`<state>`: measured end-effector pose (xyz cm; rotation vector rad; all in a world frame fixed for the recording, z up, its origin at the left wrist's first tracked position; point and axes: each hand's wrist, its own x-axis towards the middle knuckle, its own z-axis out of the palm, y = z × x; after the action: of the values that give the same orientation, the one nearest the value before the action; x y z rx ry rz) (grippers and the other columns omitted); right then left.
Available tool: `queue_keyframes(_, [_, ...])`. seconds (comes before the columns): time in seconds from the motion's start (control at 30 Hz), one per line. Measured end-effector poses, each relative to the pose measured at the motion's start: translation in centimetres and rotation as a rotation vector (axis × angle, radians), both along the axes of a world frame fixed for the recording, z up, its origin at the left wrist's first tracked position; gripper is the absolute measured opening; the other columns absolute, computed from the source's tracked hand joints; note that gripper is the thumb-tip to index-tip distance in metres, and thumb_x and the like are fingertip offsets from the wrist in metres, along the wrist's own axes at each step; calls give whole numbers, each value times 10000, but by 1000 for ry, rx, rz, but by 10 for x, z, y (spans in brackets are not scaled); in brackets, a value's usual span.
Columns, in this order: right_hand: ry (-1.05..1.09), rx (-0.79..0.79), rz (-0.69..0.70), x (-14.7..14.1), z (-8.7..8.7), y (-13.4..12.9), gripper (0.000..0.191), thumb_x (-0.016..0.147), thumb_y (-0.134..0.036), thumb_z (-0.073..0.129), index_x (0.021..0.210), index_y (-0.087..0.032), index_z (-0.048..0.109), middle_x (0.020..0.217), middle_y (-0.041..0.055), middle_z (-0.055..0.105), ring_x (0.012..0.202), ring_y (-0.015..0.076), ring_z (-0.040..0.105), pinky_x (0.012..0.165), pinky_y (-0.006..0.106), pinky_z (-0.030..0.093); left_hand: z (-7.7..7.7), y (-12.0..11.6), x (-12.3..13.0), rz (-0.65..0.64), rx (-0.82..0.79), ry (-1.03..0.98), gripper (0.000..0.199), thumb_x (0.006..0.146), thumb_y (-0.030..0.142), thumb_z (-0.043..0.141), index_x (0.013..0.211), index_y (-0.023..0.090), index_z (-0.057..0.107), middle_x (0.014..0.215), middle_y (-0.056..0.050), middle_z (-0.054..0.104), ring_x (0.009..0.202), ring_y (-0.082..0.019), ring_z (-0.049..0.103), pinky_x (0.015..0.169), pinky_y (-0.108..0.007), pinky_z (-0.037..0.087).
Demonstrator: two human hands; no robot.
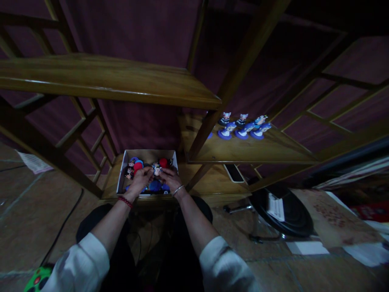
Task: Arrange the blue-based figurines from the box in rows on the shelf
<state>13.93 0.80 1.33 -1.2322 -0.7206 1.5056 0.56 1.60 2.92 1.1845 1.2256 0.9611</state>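
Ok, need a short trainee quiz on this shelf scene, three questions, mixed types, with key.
1. Multiple choice: the left hand and the right hand meet at:
A) a pair of scissors
B) a small figurine
C) a screwdriver

2. True or false: the red bracelet is worn on the right arm.

3. Fill in: the purple-based figurines stand on a wooden shelf to the ____ of the open box.

Key: 1 B; 2 false, it is on the left arm; 3 right.
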Motion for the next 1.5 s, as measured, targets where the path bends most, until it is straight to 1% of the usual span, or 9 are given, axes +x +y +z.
queue_keyframes(0.17, [-1, -7, 2, 0, 1, 0, 402, 486, -344, 755, 818, -166, 615, 678, 14, 665, 627, 146, 629, 503, 211, 435, -1, 1, 0, 16, -14, -23, 386, 630, 442, 576, 847, 123, 577, 553, 40, 525, 481, -75, 480, 488, -195, 387])
queue_keyframes(0.37, [-25, 38, 50, 3, 5, -2, 387, 506, -364, 746, 826, -184, 623, 736, 16, 673, 663, 145, 629, 523, 213, 439, 3, 0, 0, -2, -22, -59, 415, 602, 456, 605, 854, 127, 581, 564, 38, 532, 503, -76, 486, 502, -197, 387])
queue_keyframes(0.53, [-22, 61, 72, 2, 13, -5, 396, 518, -344, 739, 877, -204, 642, 769, 2, 672, 672, 114, 606, 512, 183, 404, 4, -1, -1, 2, -35, -94, 431, 580, 440, 636, 870, 124, 594, 582, 29, 552, 530, -82, 502, 523, -201, 403])
queue_keyframes(0.73, [-51, 148, 119, 1, 19, -6, 377, 525, -323, 727, 878, -212, 659, 834, -9, 662, 632, 83, 549, 514, 181, 385, 3, 1, -3, -6, 15, -72, 427, 574, 431, 648, 873, 127, 627, 602, 11, 571, 545, -96, 505, 505, -203, 391])
queue_keyframes(0.8, [-52, 176, 137, 1, 17, -5, 374, 535, -315, 717, 893, -221, 657, 880, -11, 658, 669, 89, 551, 549, 190, 402, 2, 2, -4, -4, 21, -71, 419, 568, 423, 655, 868, 131, 635, 612, 8, 577, 557, -100, 508, 518, -206, 394])
queue_keyframes(0.9, [-38, 211, 155, 2, 12, -3, 381, 548, -293, 706, 920, -236, 649, 953, -14, 646, 765, 110, 564, 656, 219, 431, 1, 3, -4, -3, 27, -82, 407, 569, 403, 658, 874, 134, 641, 637, 3, 586, 581, -103, 512, 546, -210, 399])
queue_keyframes(1.1, [-46, 266, 140, 4, 9, -2, 333, 565, -248, 678, 896, -229, 646, 949, -13, 650, 843, 128, 572, 812, 282, 421, 1, 4, -4, -19, 49, -88, 347, 580, 324, 644, 877, 143, 642, 647, 13, 571, 601, -96, 500, 565, -205, 389])
queue_keyframes(1.37, [-90, 244, 104, 1, 9, 0, 331, 556, -210, 652, 886, -206, 627, 977, 2, 636, 869, 135, 566, 835, 292, 419, 8, 5, -1, -24, 37, -80, 280, 600, 242, 604, 859, 141, 636, 607, 34, 535, 543, -73, 454, 523, -187, 356])
queue_keyframes(1.5, [-142, 246, 92, -1, 7, 1, 336, 564, -216, 646, 899, -210, 616, 954, -3, 637, 876, 138, 569, 840, 294, 424, 8, 5, 0, -30, 61, -52, 276, 619, 243, 592, 870, 134, 626, 598, 32, 537, 550, -80, 471, 529, -190, 364])
